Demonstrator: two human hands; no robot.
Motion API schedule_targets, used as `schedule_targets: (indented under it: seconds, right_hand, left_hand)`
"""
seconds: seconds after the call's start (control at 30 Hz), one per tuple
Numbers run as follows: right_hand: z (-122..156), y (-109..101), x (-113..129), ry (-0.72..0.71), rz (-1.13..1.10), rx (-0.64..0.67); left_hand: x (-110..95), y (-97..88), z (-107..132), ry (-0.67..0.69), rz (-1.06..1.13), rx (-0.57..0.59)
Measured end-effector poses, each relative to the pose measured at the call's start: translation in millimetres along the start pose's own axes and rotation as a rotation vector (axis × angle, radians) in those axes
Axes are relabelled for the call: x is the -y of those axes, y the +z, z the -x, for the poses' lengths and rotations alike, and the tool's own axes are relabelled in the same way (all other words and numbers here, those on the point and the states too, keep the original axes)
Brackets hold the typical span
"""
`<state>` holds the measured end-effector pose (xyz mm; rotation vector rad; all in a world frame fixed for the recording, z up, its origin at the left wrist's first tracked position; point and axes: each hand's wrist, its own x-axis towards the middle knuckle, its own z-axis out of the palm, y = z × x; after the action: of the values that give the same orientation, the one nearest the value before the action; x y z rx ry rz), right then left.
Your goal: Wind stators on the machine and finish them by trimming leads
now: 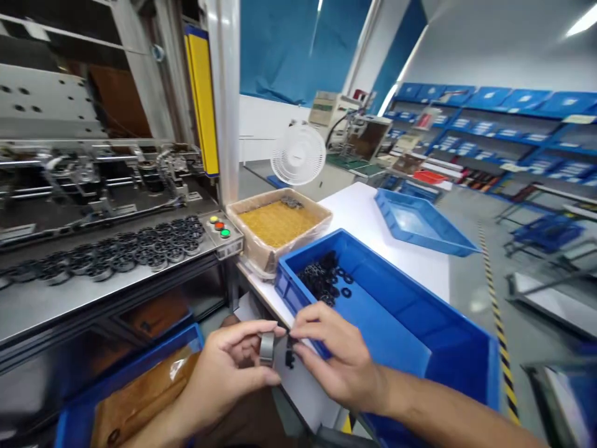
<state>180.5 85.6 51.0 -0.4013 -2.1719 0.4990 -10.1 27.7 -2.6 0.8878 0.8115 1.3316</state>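
Observation:
My left hand point(233, 358) is closed around a grey metal ring point(267, 350), held on edge between thumb and fingers. Close beside it, my right hand point(338, 354) pinches a small black plastic part point(290, 353) with a toothed edge. A narrow gap shows between ring and black part. Both hands are in front of a large blue bin point(401, 280). In its far left corner lies a heap of black ring-shaped parts point(321, 277). Many similar dark rings with metal rims point(158, 249) stand in rows on the machine's ledge at left.
An open carton point(252, 249) of yellowish material stands behind the bin. A button box point(224, 233) sits at the ledge's end, beside a yellow guard post point(203, 102). A white fan point(298, 155) and a blue tray point(424, 224) are farther back. Another blue bin point(196, 333) is low at left.

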Motion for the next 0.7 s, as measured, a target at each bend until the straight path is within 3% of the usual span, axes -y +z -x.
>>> schedule_targets:
  seconds: [0.2,0.37,0.53,0.7]
  right_hand:
    - [11.7,7.2,-1.3,-0.052,0.023,0.01]
    - [12.9,6.8,-1.4,-0.066,0.008,0.02]
    - [16.4,6.2,-6.5,-0.121,-0.004,0.104]
    - [16.7,7.4,-11.0,-0.155,0.086,0.077]
  left_hand:
    - [3.7,12.5,2.4,0.048,0.013,0.061]
    - [-1.3,20.7,2.0,0.093,0.009,0.037]
    - [-5.7,21.3,2.3,0.113,-0.003,0.002]
    - [-7.8,19.8,3.7,0.083,-0.037,0.002]
